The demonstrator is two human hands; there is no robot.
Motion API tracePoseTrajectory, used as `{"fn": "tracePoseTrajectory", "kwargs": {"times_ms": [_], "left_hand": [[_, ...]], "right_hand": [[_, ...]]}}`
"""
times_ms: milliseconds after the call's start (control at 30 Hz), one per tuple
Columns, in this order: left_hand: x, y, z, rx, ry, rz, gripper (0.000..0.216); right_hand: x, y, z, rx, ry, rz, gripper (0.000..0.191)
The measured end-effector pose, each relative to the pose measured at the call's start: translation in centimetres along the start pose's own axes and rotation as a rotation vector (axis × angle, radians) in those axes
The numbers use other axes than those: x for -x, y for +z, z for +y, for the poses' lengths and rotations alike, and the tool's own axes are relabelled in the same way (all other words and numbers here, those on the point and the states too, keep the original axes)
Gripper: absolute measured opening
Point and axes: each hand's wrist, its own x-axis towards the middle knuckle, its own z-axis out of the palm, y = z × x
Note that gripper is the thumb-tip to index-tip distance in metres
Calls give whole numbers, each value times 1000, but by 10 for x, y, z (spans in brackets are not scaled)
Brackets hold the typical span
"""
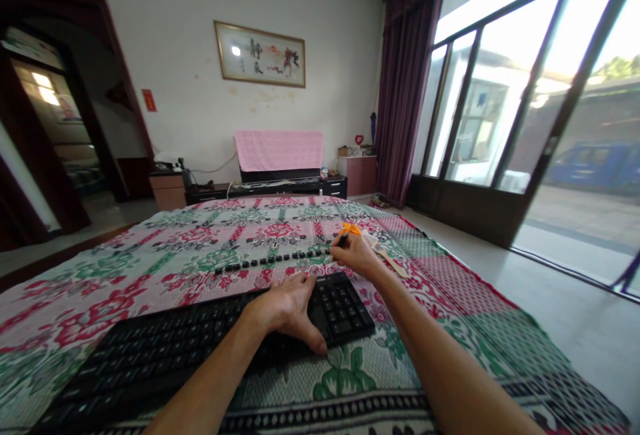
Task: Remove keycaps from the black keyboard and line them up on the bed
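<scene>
A black keyboard [165,341] lies at a slant on the patterned cloth. My left hand [287,308] spans it beside the number pad, thumb at the near edge and fingers at the far edge, gripping it. Beyond the keyboard, several small black keycaps [271,259] form a line across the cloth. At the right end of this line, my right hand [353,251] is closed in a pinch around a small black piece, probably a keycap; the fingers partly cover it. Just behind that hand is an orange object [350,228], its kind unclear.
A brush with a wooden handle [393,263] lies right of my right hand, partly covered. The flowered cloth [190,235] covers the table. Farther back stand a low black cabinet [335,187] and a screen under a pink towel [280,150]. Glass doors [500,108] are on the right.
</scene>
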Motion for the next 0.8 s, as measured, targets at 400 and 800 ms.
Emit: {"fn": "tracePoseTrajectory", "kwargs": {"times_ms": [400, 800], "left_hand": [[-5, 0, -9, 38, 59, 91, 111], [-6, -1, -17, -5, 64, 166, 110]], "right_hand": [[2, -8, -18, 93, 0, -126, 11], [0, -7, -8, 42, 7, -119, 15]]}}
